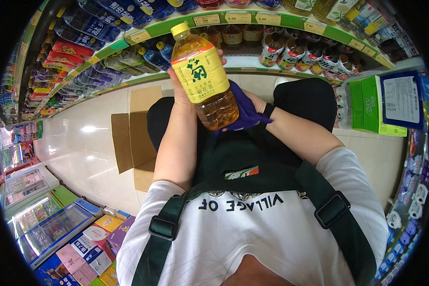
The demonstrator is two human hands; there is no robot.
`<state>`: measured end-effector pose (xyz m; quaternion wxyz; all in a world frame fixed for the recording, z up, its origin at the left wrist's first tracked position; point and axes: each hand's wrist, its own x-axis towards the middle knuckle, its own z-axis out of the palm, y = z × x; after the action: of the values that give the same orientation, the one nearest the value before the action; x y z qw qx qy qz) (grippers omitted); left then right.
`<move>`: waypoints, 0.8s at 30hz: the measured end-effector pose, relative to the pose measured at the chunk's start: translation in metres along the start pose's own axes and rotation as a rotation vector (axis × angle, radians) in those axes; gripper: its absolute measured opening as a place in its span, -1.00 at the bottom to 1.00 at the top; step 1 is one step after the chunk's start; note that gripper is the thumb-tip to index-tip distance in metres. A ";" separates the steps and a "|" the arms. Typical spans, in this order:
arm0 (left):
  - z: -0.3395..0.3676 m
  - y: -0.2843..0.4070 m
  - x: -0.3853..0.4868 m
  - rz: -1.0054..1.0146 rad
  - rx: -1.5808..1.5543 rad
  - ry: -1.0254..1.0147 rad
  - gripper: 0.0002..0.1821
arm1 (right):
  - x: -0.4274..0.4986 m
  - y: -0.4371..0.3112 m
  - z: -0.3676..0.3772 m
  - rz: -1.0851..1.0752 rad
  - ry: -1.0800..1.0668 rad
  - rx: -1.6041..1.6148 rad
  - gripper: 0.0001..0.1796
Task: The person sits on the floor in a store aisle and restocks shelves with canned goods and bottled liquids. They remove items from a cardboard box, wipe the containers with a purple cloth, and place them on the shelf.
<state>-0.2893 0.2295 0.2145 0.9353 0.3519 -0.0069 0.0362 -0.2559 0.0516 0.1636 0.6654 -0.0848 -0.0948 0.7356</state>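
A large plastic bottle of amber tea with a yellow cap and a yellow label is held up, tilted, in front of the lower shelf. Behind its upper part, my left hand grips it, with fingertips showing at the bottle's far side. A purple cloth is in my right hand, pressed against the lower right side of the bottle; most of those fingers are hidden by the cloth and the bottle.
Shelves with green price rails curve across the top, holding bottled drinks. An open cardboard box stands on the tiled floor at left. At right are green cartons; at lower left, a chest freezer and stacked boxes.
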 end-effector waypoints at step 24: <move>-0.021 -0.031 -0.018 -0.243 0.175 0.205 -0.05 | 0.005 -0.051 0.017 -0.483 0.687 -0.364 -0.31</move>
<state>-0.3050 0.2190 0.1780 0.8944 0.4247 0.1341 -0.0411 -0.2111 0.0608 0.1928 0.7850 -0.4148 -0.0133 0.4599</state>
